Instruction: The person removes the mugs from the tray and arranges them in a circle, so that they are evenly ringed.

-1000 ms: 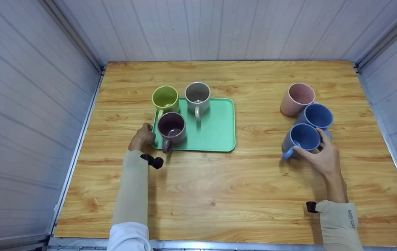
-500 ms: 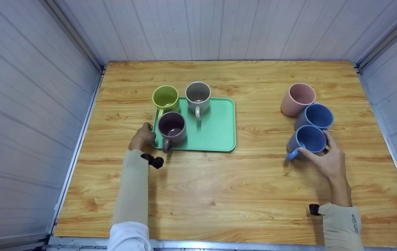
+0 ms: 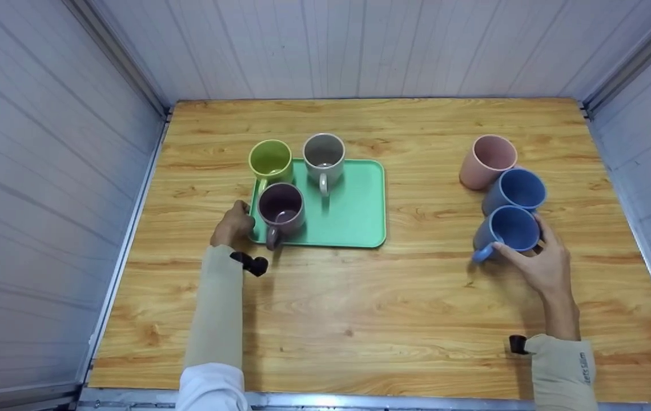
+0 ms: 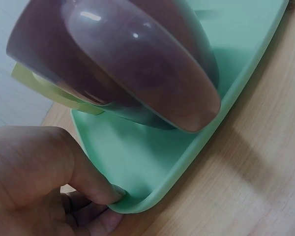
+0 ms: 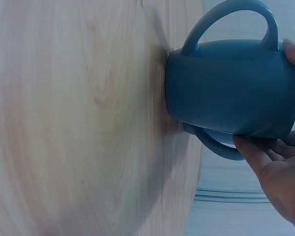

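Head view: front blue mug (image 3: 507,231) shifted rightward, right grip (image 3: 546,265) clamped on it; left grip (image 3: 234,224) pinching tray (image 3: 355,212).

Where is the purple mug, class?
In the head view, the purple mug stands on the tray at its near left corner, beside the left hand, in front of the lime mug.

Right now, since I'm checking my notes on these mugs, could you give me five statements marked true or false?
1. The left hand grips the green tray. True.
2. The tray bears four mugs. False: it bears three, the yellow-green mug, gray mug and purple mug.
3. The purple mug is upside down. False: it stands upright.
4. The right hand holds the nearer blue mug. True.
5. The pink mug stands off the tray. True.
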Available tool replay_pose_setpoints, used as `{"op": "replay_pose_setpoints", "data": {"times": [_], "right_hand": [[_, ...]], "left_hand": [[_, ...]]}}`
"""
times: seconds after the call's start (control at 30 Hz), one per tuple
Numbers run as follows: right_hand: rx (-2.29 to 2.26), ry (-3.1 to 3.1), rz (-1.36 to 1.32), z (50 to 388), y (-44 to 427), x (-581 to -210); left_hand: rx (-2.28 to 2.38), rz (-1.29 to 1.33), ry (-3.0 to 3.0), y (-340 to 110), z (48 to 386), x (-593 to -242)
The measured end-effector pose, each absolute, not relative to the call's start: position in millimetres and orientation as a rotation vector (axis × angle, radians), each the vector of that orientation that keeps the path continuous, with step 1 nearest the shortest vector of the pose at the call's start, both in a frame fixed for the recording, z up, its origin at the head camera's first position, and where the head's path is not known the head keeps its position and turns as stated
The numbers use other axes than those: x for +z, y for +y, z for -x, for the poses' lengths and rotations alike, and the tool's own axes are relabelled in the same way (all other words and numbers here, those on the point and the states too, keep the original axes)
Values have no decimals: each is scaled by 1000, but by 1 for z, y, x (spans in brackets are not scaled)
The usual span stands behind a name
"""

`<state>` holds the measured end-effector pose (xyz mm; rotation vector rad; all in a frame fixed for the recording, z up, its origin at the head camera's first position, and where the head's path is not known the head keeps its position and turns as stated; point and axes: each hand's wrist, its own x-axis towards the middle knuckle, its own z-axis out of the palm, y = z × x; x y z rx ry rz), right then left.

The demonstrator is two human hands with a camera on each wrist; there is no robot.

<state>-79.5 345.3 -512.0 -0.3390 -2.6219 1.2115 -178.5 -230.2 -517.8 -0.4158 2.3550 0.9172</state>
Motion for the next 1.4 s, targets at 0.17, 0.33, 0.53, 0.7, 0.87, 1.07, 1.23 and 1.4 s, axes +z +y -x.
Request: {"op": "replay_pose_setpoints", "data": {"times": [0.17, 0.33, 0.53, 0.7, 0.87, 1.07, 1.23, 1.4], "right_hand": [[1221, -2620, 340, 78, 347, -512], [1234, -2613, 339, 78, 348, -512], [1238, -2606, 332, 77, 349, -514], [1243, -2605, 330, 76, 350, -515], [1216, -2611, 350, 75, 348, -515], [1203, -2619, 372, 74, 346, -514], [1214, -2651, 387, 74, 346, -514], [1233, -2661, 382, 74, 346, -513]], "left_hand": [[899, 411, 2363, -230, 179, -518], [904, 412, 2362, -229, 179, -517], [911, 404, 2346, -230, 179, -518], [894, 393, 2350, -229, 180, -519], [880, 408, 2344, -229, 180, -518], [879, 411, 2348, -229, 180, -517], [872, 416, 2347, -230, 180, -517], [873, 421, 2347, -230, 179, -517]]}}
